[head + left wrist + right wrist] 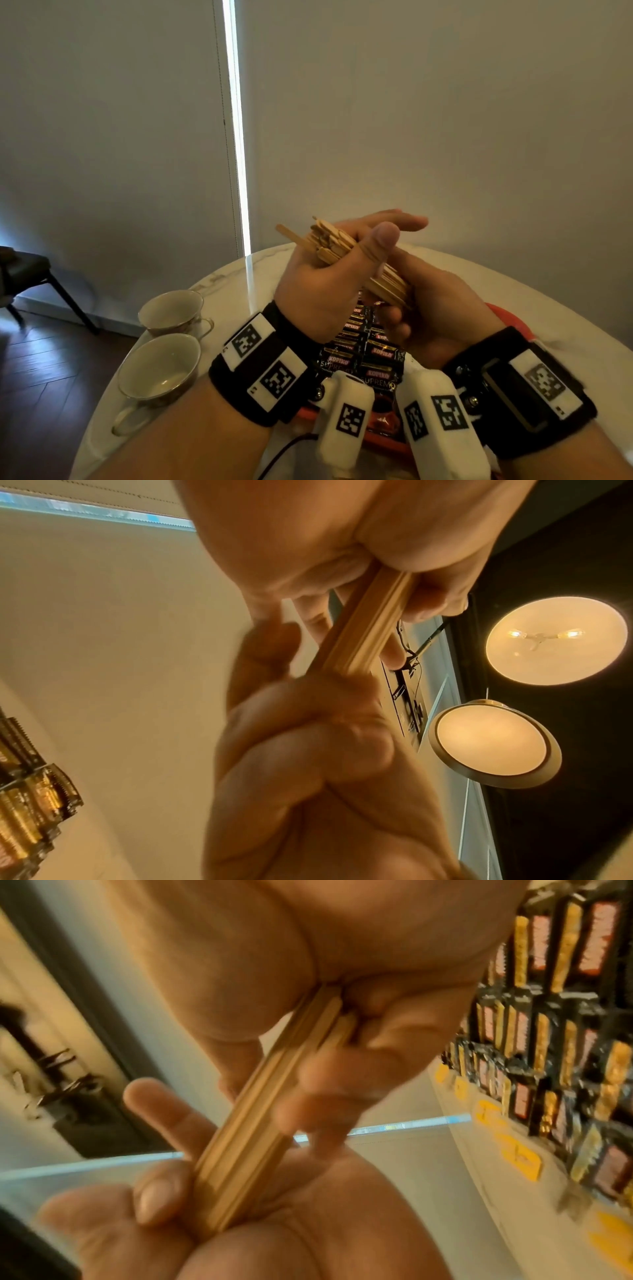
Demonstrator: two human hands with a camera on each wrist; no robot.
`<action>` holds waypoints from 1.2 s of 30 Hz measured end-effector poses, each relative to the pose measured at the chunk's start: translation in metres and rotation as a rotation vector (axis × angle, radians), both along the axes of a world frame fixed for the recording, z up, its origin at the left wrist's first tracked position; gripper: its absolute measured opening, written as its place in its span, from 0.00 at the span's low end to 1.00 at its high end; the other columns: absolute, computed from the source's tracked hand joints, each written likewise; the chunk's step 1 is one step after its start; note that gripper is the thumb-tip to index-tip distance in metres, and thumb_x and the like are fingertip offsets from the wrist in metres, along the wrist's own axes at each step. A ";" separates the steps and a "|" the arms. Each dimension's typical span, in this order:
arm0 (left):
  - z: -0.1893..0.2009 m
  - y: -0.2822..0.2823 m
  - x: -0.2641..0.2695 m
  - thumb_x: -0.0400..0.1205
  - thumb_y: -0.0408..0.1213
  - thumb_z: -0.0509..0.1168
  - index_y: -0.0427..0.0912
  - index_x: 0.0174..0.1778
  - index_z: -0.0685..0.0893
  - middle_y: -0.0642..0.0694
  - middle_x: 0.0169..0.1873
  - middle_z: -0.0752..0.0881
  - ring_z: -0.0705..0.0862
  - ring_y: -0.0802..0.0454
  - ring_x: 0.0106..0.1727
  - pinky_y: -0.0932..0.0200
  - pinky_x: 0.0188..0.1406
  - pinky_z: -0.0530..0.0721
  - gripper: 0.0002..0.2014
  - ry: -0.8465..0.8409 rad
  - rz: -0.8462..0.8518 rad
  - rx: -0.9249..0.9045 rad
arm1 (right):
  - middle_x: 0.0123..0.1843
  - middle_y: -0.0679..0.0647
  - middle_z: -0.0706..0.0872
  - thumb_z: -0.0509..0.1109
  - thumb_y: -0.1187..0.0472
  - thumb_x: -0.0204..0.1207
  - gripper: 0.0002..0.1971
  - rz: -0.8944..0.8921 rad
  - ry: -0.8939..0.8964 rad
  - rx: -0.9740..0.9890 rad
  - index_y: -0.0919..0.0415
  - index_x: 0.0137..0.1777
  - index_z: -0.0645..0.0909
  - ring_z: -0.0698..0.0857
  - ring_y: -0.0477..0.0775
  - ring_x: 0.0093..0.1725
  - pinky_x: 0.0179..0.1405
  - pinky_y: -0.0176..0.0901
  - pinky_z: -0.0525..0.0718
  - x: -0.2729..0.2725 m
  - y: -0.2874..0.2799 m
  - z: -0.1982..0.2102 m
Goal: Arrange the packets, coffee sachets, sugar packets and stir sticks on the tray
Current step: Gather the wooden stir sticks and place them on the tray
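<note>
A bundle of wooden stir sticks (329, 240) is held in the air by both hands above the tray (508, 323). My left hand (383, 236) holds the upper part, its thumb pressed across the sticks and its fingers stretched out behind them. My right hand (421, 298) is curled round the lower end. Black and red coffee sachets (370, 349) lie in rows on the red tray under the hands. The left wrist view shows the stir sticks (363, 631) between both palms. In the right wrist view the stir sticks (260, 1096) run past the coffee sachets (548, 1042) and some yellow packets (520, 1153).
Two empty cups (171, 311) (161, 366) stand on the left of the round marble table (239, 281). A dark chair (30, 274) stands on the wooden floor to the far left. A pale wall rises behind the table.
</note>
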State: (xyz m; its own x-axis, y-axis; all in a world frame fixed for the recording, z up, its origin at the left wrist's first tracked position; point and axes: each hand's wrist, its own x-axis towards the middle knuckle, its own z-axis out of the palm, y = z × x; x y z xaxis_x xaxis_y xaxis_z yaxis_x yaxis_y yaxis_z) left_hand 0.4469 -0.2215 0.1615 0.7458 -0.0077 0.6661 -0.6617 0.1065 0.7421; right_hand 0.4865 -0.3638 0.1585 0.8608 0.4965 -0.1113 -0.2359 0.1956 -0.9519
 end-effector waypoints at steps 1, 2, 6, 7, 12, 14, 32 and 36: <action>0.000 0.001 0.003 0.81 0.52 0.66 0.47 0.32 0.85 0.46 0.65 0.91 0.94 0.38 0.51 0.33 0.55 0.91 0.16 -0.003 0.012 -0.002 | 0.33 0.57 0.83 0.76 0.36 0.67 0.30 -0.016 -0.033 -0.004 0.63 0.56 0.85 0.74 0.46 0.21 0.14 0.33 0.70 0.000 0.000 0.000; -0.001 0.001 0.005 0.81 0.51 0.67 0.44 0.32 0.84 0.47 0.65 0.91 0.94 0.40 0.53 0.33 0.60 0.89 0.17 0.002 0.031 0.002 | 0.31 0.56 0.81 0.77 0.39 0.67 0.27 -0.037 -0.054 0.007 0.63 0.53 0.83 0.71 0.45 0.19 0.13 0.32 0.67 0.002 0.000 -0.001; -0.005 0.005 0.009 0.77 0.45 0.75 0.37 0.44 0.88 0.50 0.63 0.92 0.91 0.51 0.62 0.53 0.65 0.88 0.13 0.029 0.133 0.029 | 0.28 0.56 0.80 0.77 0.50 0.65 0.14 -0.110 -0.064 0.095 0.61 0.41 0.84 0.68 0.43 0.16 0.11 0.31 0.61 0.005 0.000 -0.005; -0.005 0.006 0.010 0.75 0.44 0.77 0.36 0.51 0.87 0.49 0.63 0.91 0.90 0.52 0.64 0.56 0.63 0.88 0.16 0.014 0.169 0.028 | 0.27 0.56 0.79 0.77 0.51 0.64 0.12 -0.121 -0.059 0.103 0.60 0.37 0.85 0.67 0.42 0.15 0.11 0.30 0.61 0.006 0.000 -0.006; -0.001 0.021 0.013 0.67 0.42 0.86 0.49 0.79 0.68 0.47 0.68 0.85 0.89 0.47 0.64 0.49 0.59 0.91 0.46 -0.101 0.296 -0.035 | 0.27 0.55 0.79 0.74 0.56 0.75 0.09 -0.199 -0.024 0.085 0.63 0.46 0.84 0.67 0.42 0.16 0.10 0.31 0.60 0.016 -0.006 -0.007; 0.002 0.025 0.012 0.71 0.41 0.85 0.52 0.83 0.62 0.49 0.71 0.82 0.88 0.50 0.67 0.48 0.63 0.90 0.49 -0.145 0.376 0.006 | 0.28 0.55 0.79 0.72 0.57 0.80 0.14 -0.223 -0.014 0.072 0.67 0.59 0.84 0.67 0.42 0.16 0.10 0.31 0.61 0.020 -0.009 -0.008; -0.003 0.015 0.011 0.84 0.38 0.76 0.42 0.61 0.93 0.52 0.60 0.92 0.89 0.61 0.64 0.59 0.63 0.87 0.11 -0.301 0.487 0.424 | 0.28 0.52 0.82 0.71 0.51 0.83 0.13 -0.208 -0.113 -0.080 0.62 0.51 0.82 0.68 0.45 0.20 0.14 0.35 0.65 0.009 -0.005 -0.001; 0.001 0.005 0.008 0.78 0.33 0.78 0.39 0.71 0.81 0.41 0.53 0.94 0.93 0.45 0.57 0.50 0.57 0.91 0.25 -0.142 0.024 0.028 | 0.27 0.53 0.80 0.73 0.55 0.81 0.10 -0.203 -0.137 -0.047 0.62 0.46 0.82 0.67 0.44 0.19 0.14 0.33 0.62 0.009 -0.010 0.004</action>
